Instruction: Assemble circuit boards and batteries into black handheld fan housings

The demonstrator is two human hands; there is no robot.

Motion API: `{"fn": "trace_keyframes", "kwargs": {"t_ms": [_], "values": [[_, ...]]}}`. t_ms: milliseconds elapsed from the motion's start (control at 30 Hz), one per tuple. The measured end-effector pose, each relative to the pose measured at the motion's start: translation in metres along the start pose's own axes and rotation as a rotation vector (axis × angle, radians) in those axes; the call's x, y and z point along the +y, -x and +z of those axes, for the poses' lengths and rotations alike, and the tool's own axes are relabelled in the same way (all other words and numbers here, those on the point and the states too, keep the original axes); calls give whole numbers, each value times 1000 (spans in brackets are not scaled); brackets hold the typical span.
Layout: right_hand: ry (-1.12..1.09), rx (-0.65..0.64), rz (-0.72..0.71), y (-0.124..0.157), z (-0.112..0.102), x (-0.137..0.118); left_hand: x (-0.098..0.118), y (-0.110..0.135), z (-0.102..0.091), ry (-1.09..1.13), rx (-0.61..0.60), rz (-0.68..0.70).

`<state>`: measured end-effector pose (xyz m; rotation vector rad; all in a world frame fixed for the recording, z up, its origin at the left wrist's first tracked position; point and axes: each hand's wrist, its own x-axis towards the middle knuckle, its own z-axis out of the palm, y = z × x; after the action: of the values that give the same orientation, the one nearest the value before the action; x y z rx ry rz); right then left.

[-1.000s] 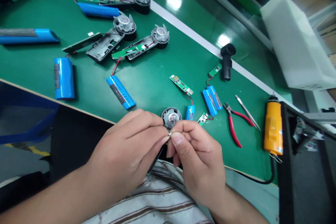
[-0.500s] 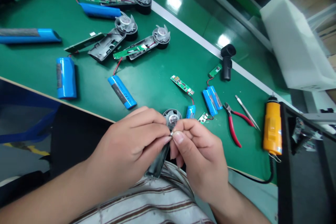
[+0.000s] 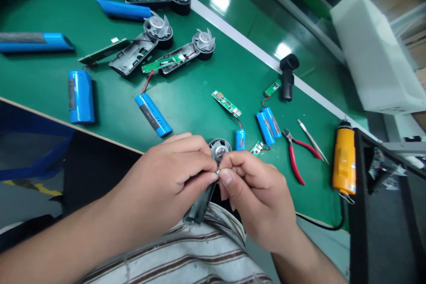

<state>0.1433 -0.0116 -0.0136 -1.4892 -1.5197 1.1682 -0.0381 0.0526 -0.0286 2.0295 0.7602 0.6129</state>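
- Black plastic housing (image 3: 199,206) is held up in both hands above the person's lap. Its lower end sticks out below the hands, over a striped shirt (image 3: 173,259).
- Round fan head (image 3: 219,147) shows just above the fingers, apparently at the housing's far end, though the hands hide the join.
- Left hand (image 3: 164,177) has its fingers pressed together around the housing, their tips reaching a small silver tab (image 3: 218,171).
- Right hand (image 3: 258,199) pinches that tab between thumb and forefinger.
- Nearest on the green work mat (image 3: 186,75) are a blue battery (image 3: 240,140) wired to a circuit board (image 3: 226,104), and a smaller board (image 3: 257,147).
- Further right lie red-handled pliers (image 3: 294,159), tweezers (image 3: 313,146) and a yellow hand tool (image 3: 344,162).
- Three more opened housings (image 3: 136,55) lie further up the mat.
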Motion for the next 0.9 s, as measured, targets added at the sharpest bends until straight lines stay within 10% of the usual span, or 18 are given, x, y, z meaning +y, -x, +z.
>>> {"fn": "trace_keyframes", "kwargs": {"t_ms": [200,900], "values": [[-206,97,110,6,6,3,2,0,8,-67,72,10],[81,98,39,8,8,-2,7,-1,3,43,-10,-106]]}}
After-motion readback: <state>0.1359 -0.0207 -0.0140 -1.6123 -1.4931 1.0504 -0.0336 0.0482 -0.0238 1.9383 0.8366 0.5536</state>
